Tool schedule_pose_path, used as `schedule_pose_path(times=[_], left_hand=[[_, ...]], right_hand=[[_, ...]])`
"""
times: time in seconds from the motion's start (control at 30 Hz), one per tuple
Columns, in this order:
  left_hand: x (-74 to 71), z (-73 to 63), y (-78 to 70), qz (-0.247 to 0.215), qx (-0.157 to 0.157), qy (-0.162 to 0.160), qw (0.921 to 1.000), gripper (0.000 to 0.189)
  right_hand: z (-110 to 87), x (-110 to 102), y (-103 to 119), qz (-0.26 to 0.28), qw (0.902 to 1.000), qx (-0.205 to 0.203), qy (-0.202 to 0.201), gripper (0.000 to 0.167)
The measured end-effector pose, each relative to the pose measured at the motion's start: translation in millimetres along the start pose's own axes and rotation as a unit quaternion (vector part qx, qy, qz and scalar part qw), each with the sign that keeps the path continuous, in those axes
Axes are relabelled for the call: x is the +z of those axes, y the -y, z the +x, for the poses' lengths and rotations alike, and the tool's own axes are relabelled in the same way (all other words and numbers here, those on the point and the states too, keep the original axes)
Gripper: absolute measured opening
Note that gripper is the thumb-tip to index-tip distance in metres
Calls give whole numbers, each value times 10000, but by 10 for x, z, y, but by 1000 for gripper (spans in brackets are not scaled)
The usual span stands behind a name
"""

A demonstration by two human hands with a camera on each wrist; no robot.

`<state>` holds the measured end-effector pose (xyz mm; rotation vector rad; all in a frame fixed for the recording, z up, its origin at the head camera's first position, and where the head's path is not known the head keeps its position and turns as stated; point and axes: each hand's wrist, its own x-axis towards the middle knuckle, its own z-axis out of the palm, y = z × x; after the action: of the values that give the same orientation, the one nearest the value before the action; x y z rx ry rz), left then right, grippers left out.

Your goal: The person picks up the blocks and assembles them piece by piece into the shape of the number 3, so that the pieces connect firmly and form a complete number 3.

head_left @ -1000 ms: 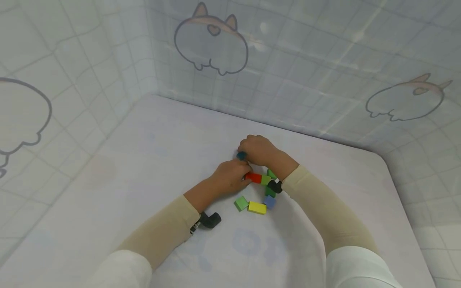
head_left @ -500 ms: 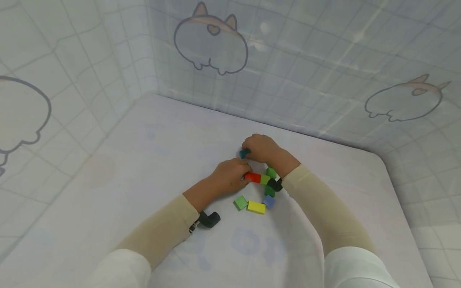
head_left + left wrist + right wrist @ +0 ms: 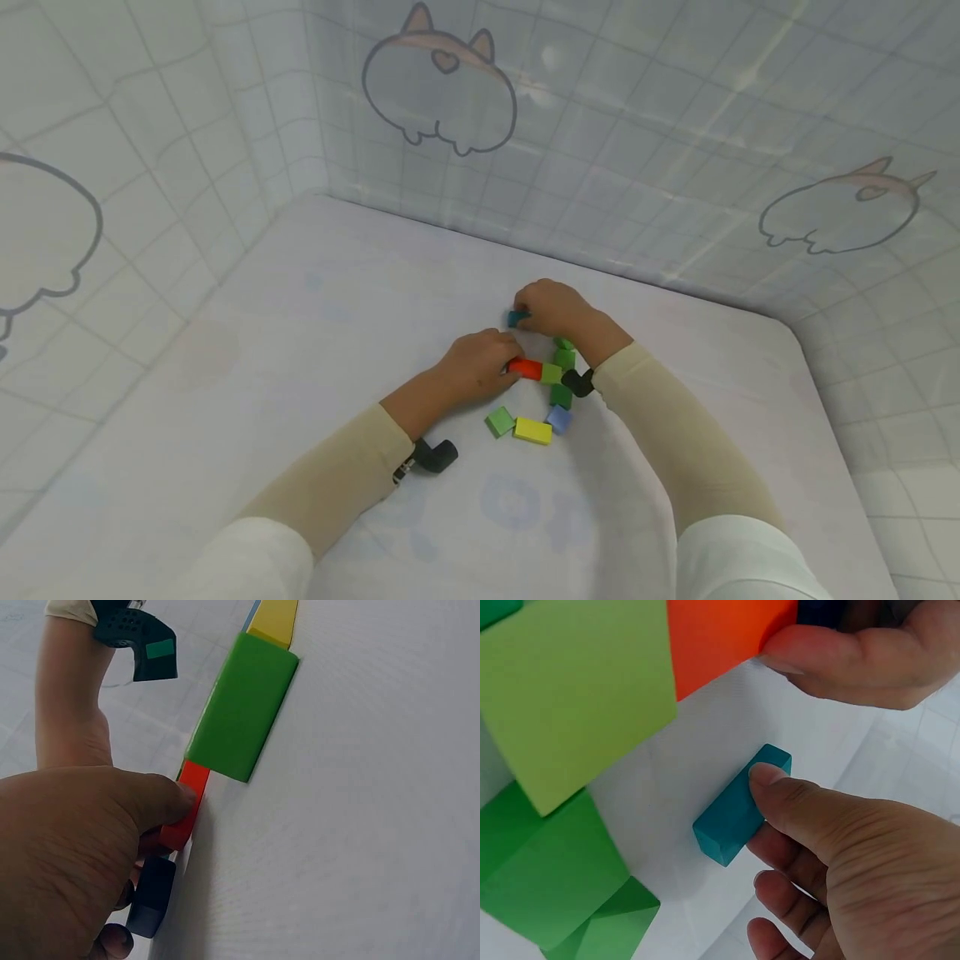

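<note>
My right hand (image 3: pixel 553 310) pinches a teal block (image 3: pixel 735 810) between thumb and fingers, just beyond the row of blocks. My left hand (image 3: pixel 480 367) grips a red block (image 3: pixel 527 369), the thumb pressed on its side. A dark blue block (image 3: pixel 152 896) lies at the far end of the red one, partly behind the left fingers. Against the red block's other end sits a yellow-green block (image 3: pixel 551 373). Several green blocks, among them a dark green block (image 3: pixel 561 396), form a line crossing there, partly covered by the right wrist in the head view.
Nearer the body, a light blue block (image 3: pixel 558 419), a yellow block (image 3: pixel 533 431) and a light green block (image 3: pixel 500 422) curve off to the left. All lie on a pale table (image 3: pixel 360 292), with a tile-patterned curtain (image 3: pixel 600 150) around it. Black wrist mounts (image 3: pixel 437 456) jut from the sleeves.
My right hand has shifted slightly to the right with the teal block, away from the left hand. The left hand stays on the red block. More of the green blocks shows now.
</note>
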<state>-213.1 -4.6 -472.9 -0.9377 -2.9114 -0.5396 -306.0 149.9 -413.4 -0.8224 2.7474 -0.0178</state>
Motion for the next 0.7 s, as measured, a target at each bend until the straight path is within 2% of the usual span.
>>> schedule_pose_path(times=[0.27, 0.7], left_hand=[[-12, 18, -17, 41, -106, 143, 9998, 28], [-1, 36, -26, 82, -118, 181, 9997, 26]], right_hand=[[-34, -12, -69, 259, 9996, 115, -16, 28], [-37, -1, -178, 200, 9995, 256, -31, 27]])
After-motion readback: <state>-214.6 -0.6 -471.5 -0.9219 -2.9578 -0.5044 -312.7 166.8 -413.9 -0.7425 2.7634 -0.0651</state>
